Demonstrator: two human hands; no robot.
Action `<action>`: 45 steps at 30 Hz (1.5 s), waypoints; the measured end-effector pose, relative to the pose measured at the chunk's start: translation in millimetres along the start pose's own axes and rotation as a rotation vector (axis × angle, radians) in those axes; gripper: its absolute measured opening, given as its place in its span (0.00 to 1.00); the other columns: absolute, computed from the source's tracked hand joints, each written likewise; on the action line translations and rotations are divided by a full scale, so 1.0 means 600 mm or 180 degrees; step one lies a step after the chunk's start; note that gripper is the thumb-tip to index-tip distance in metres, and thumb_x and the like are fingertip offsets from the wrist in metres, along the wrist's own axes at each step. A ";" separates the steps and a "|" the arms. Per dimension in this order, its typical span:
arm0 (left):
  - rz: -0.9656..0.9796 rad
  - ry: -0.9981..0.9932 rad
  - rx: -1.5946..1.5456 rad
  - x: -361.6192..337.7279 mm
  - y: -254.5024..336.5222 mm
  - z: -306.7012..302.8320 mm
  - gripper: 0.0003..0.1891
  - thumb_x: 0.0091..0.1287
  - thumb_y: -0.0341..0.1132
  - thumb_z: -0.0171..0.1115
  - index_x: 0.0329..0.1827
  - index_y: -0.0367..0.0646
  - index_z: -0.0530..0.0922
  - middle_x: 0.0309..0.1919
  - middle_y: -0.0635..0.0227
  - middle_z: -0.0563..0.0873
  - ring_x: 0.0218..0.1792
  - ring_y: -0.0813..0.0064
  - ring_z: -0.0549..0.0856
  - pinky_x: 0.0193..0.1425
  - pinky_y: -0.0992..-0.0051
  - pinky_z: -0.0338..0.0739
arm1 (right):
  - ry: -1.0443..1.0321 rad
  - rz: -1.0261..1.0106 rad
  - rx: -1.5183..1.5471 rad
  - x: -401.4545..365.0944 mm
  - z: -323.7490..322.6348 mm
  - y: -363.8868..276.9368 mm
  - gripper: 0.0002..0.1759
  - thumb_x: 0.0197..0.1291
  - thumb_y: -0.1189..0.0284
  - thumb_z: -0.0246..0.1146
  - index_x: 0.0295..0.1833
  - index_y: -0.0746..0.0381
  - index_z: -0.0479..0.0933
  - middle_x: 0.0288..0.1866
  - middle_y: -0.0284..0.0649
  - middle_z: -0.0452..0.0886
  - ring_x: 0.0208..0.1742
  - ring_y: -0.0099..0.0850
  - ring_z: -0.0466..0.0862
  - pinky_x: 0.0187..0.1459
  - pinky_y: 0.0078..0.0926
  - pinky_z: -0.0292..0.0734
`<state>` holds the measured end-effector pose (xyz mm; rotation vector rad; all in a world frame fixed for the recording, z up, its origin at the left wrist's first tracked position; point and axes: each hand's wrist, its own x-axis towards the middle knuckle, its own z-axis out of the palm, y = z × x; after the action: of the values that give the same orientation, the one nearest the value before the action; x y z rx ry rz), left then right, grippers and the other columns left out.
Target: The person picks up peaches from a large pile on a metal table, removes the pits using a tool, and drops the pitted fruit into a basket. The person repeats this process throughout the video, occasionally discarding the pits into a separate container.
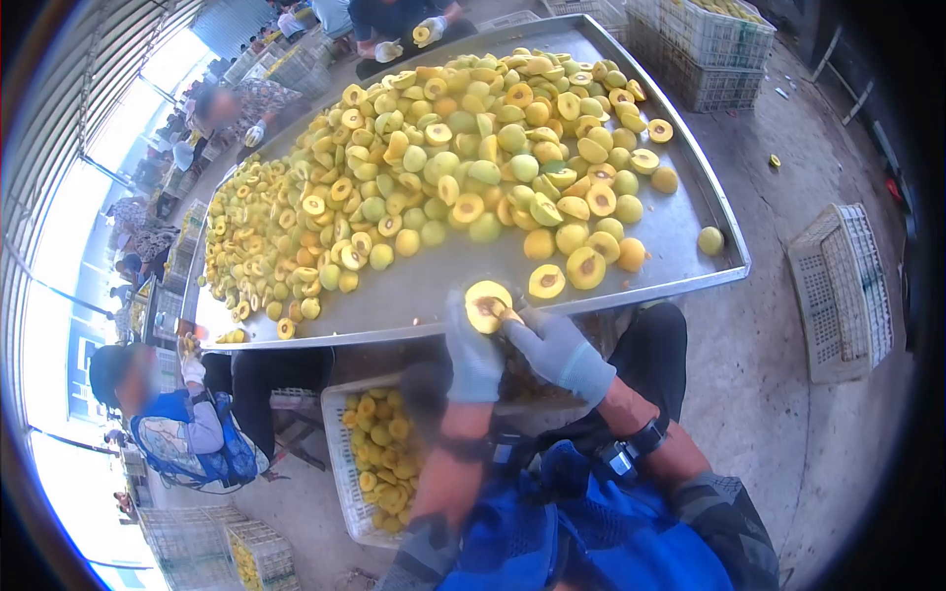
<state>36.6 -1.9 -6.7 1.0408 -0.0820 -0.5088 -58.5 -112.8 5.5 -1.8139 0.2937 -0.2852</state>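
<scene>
My left hand (473,350), in a pale work glove, grips a yellow peach half (487,306) with its cut face up and a brown hollow showing at its middle. My right hand (562,353), also gloved, is closed with its fingertips at the right edge of that half, touching it. What those fingers pinch is too small to make out. Both hands are just off the near edge of a metal table (690,276). On it lies a large heap of halved yellow peaches (434,158), several with brown pits or hollows showing.
A white crate (340,492) of peach halves stands below, left of my legs. Another person (187,424) sits at left, and others work across the table. Stacked crates (705,59) stand at back right; a white crate (847,295) rests on the floor at right.
</scene>
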 end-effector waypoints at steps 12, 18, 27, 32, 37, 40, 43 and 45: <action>0.0723 -0.0279 0.0666 -0.024 0.017 0.038 0.23 0.74 0.33 0.64 0.68 0.35 0.70 0.55 0.57 0.83 0.52 0.69 0.85 0.58 0.69 0.83 | 0.0226 0.0046 -0.0195 -0.006 0.007 -0.024 0.21 0.78 0.59 0.57 0.43 0.67 0.81 0.34 0.57 0.84 0.36 0.52 0.86 0.40 0.44 0.77; 0.0551 -0.0169 0.0385 -0.027 0.029 0.048 0.16 0.74 0.32 0.62 0.61 0.35 0.74 0.51 0.57 0.84 0.48 0.69 0.86 0.55 0.70 0.84 | 0.0316 -0.0020 -0.0004 -0.016 0.019 -0.029 0.18 0.78 0.61 0.57 0.47 0.67 0.81 0.35 0.59 0.85 0.38 0.54 0.86 0.40 0.44 0.77; 0.0383 0.0576 0.0208 -0.014 0.031 0.064 0.24 0.84 0.49 0.39 0.55 0.36 0.76 0.46 0.56 0.86 0.44 0.66 0.87 0.49 0.67 0.86 | 0.0285 -0.0148 -0.0018 -0.016 0.014 -0.048 0.17 0.79 0.62 0.55 0.46 0.67 0.78 0.33 0.59 0.84 0.37 0.57 0.85 0.39 0.48 0.76; 0.0654 0.0476 0.0818 -0.027 0.046 0.073 0.27 0.85 0.49 0.37 0.53 0.34 0.78 0.45 0.56 0.88 0.42 0.66 0.88 0.48 0.68 0.85 | 0.0081 -0.0132 -0.0152 -0.014 0.012 -0.051 0.19 0.79 0.61 0.55 0.45 0.68 0.77 0.33 0.59 0.84 0.37 0.57 0.85 0.39 0.49 0.76; 0.0417 0.0625 0.0523 -0.016 0.055 0.077 0.31 0.84 0.51 0.38 0.46 0.31 0.82 0.39 0.56 0.89 0.38 0.66 0.88 0.45 0.69 0.84 | -0.0061 -0.0095 -0.0081 -0.015 0.004 -0.053 0.19 0.79 0.61 0.54 0.46 0.69 0.78 0.35 0.57 0.85 0.37 0.52 0.85 0.41 0.44 0.77; 0.0744 0.0594 0.0985 -0.006 0.047 0.066 0.33 0.84 0.52 0.38 0.42 0.30 0.84 0.35 0.57 0.89 0.35 0.67 0.87 0.45 0.70 0.84 | -0.0163 -0.0143 0.0145 -0.015 0.001 -0.049 0.19 0.79 0.61 0.54 0.47 0.69 0.79 0.35 0.54 0.85 0.36 0.46 0.85 0.43 0.40 0.77; 0.0801 0.0596 0.1107 -0.010 0.053 0.073 0.33 0.84 0.51 0.37 0.40 0.30 0.84 0.32 0.58 0.89 0.34 0.68 0.87 0.44 0.71 0.84 | -0.0345 0.0044 0.0608 -0.017 -0.002 -0.054 0.20 0.80 0.61 0.53 0.49 0.70 0.79 0.37 0.54 0.85 0.37 0.46 0.84 0.43 0.40 0.77; 0.0897 0.0490 0.1138 -0.017 0.059 0.079 0.33 0.84 0.50 0.38 0.40 0.30 0.84 0.33 0.58 0.89 0.34 0.68 0.87 0.44 0.71 0.84 | -0.0497 0.0337 0.0965 -0.017 0.001 -0.055 0.20 0.81 0.61 0.52 0.50 0.69 0.79 0.36 0.49 0.84 0.36 0.40 0.82 0.42 0.37 0.77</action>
<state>26.4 -21.4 49.1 1.3892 -0.1852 -0.1574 -66.4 -100.3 36.9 -1.5060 0.2226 -0.1057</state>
